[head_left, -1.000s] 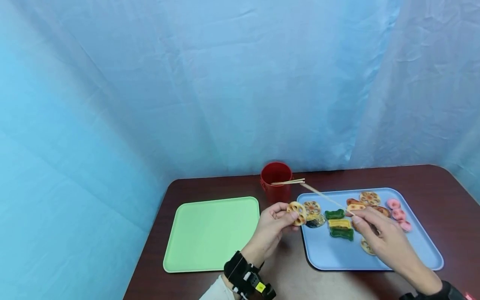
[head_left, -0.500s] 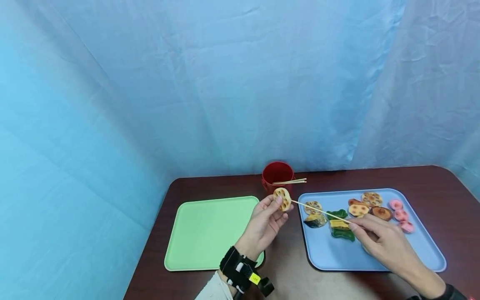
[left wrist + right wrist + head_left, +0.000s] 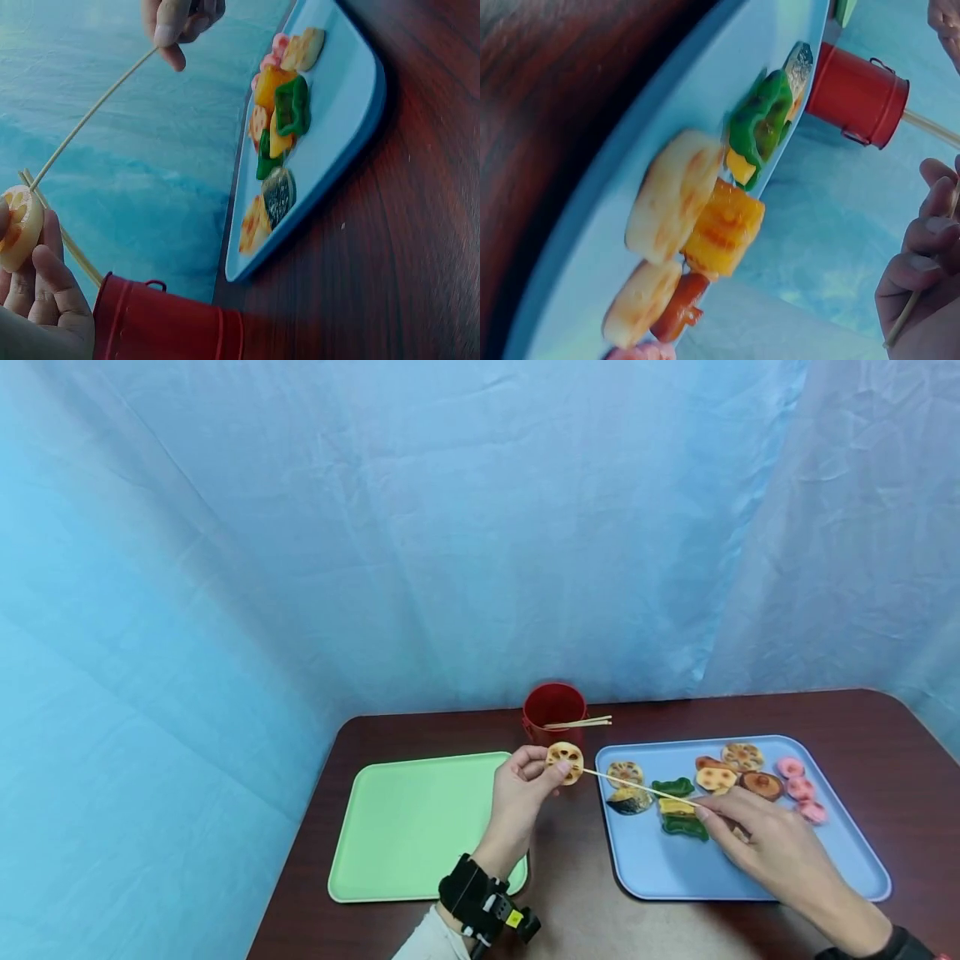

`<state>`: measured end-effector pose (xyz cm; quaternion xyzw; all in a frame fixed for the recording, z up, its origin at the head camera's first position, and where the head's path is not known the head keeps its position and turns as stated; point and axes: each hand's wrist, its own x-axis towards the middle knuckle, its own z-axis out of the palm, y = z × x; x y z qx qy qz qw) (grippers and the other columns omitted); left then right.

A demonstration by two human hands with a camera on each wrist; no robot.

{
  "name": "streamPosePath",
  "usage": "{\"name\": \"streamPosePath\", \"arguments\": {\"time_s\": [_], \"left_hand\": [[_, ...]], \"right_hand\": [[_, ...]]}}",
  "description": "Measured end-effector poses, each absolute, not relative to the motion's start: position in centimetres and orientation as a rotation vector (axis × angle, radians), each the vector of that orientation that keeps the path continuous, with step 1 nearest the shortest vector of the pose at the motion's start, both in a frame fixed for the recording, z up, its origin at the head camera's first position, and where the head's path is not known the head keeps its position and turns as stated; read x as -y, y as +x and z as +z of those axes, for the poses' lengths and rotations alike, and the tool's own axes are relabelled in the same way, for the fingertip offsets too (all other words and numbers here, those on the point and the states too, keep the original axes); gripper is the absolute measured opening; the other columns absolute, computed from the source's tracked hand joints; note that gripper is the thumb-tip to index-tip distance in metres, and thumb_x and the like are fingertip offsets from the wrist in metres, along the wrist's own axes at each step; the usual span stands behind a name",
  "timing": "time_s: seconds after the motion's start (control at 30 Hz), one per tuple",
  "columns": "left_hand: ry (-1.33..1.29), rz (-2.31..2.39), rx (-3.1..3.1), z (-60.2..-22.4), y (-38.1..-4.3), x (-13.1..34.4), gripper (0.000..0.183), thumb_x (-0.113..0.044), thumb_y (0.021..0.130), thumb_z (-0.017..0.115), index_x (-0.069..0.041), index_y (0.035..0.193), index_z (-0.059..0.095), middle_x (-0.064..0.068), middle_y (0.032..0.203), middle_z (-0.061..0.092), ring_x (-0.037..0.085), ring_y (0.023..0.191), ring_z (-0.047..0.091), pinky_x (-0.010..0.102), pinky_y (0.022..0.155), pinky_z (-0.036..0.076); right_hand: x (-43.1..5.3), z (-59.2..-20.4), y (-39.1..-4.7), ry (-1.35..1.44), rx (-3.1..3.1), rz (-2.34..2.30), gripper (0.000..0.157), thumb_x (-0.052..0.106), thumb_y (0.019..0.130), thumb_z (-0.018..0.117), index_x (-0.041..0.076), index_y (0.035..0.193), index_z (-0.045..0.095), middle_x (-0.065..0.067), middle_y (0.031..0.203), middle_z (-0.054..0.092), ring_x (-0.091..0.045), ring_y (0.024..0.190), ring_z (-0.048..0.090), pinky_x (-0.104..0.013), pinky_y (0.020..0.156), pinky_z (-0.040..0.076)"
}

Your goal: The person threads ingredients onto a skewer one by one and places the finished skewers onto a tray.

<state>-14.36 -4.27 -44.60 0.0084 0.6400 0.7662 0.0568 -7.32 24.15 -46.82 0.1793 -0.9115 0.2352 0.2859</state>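
My left hand (image 3: 517, 797) pinches a lotus root slice (image 3: 565, 763) between thumb and fingers, raised in front of the red pail (image 3: 534, 727). A thin wooden skewer (image 3: 637, 786) runs from my right hand (image 3: 768, 847), which grips its rear part over the blue tray (image 3: 675, 877). In the left wrist view the skewer's far tip meets the edge of the lotus root slice (image 3: 26, 225). The right wrist view shows the skewer's blunt end (image 3: 891, 341) sticking out below the curled fingers of the right hand (image 3: 922, 270).
On the blue tray lie green pepper pieces (image 3: 684, 827), pink rings (image 3: 801, 788), a mushroom-like brown piece (image 3: 762, 786) and more lotus slices (image 3: 742, 757). A green tray (image 3: 420, 827) sits at left. Several skewers (image 3: 581, 724) lean out of the pail. A blue curtain (image 3: 480, 543) hangs behind the table.
Both hands have brought skewer and lotus root slice together; the slice went left and up, and the skewer tip swung down to it. Over the last half second the left hand has turned slightly.
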Motion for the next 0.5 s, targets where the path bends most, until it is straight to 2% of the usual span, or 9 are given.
{"name": "streamPosePath", "arguments": {"time_s": [0.17, 0.27, 0.4, 0.5], "left_hand": [[-0.016, 2.282, -1.977, -44.6, -14.1, 3.8, 0.037, -0.034, 0.077, 0.078, -0.009, 0.103, 0.068, 0.004, 0.095, 0.073, 0.017, 0.079, 0.067, 0.028, 0.067, 0.053], [-0.062, 2.272, -1.985, -44.5, -14.0, 3.5, 0.038, -0.036, 0.077, 0.078, -0.01, 0.102, 0.069, 0.004, 0.094, 0.073, 0.017, 0.078, 0.067, 0.024, 0.063, 0.05], [-0.086, 2.277, -1.984, -44.5, -14.0, 3.2, 0.036, -0.035, 0.077, 0.078, -0.01, 0.101, 0.071, 0.004, 0.093, 0.073, 0.019, 0.077, 0.067, 0.023, 0.061, 0.048], [-0.081, 2.285, -1.98, -44.5, -14.0, 3.1, 0.035, -0.035, 0.077, 0.078, -0.01, 0.101, 0.072, 0.004, 0.093, 0.073, 0.019, 0.077, 0.067, 0.024, 0.062, 0.048]], "right_hand": [[-23.3, -47.2, -7.2, 0.457, 2.461, 0.696, 0.02, 0.013, 0.077, 0.076, 0.019, 0.096, 0.075, 0.012, 0.087, 0.066, -0.001, 0.069, 0.055, -0.02, 0.057, 0.043], [-22.5, -47.5, -7.1, 0.398, 2.518, 0.814, 0.016, 0.015, 0.085, 0.072, 0.019, 0.1, 0.072, 0.013, 0.081, 0.064, 0.0, 0.066, 0.053, -0.021, 0.054, 0.042], [-21.4, -47.8, -7.0, 0.361, 2.557, 0.968, 0.009, 0.015, 0.089, 0.067, 0.016, 0.098, 0.07, 0.017, 0.073, 0.058, 0.003, 0.06, 0.049, -0.02, 0.051, 0.043], [-20.8, -48.0, -7.1, 0.359, 2.56, 1.0, 0.007, 0.015, 0.09, 0.067, 0.016, 0.096, 0.069, 0.019, 0.075, 0.06, 0.003, 0.063, 0.052, -0.021, 0.052, 0.045]]}}
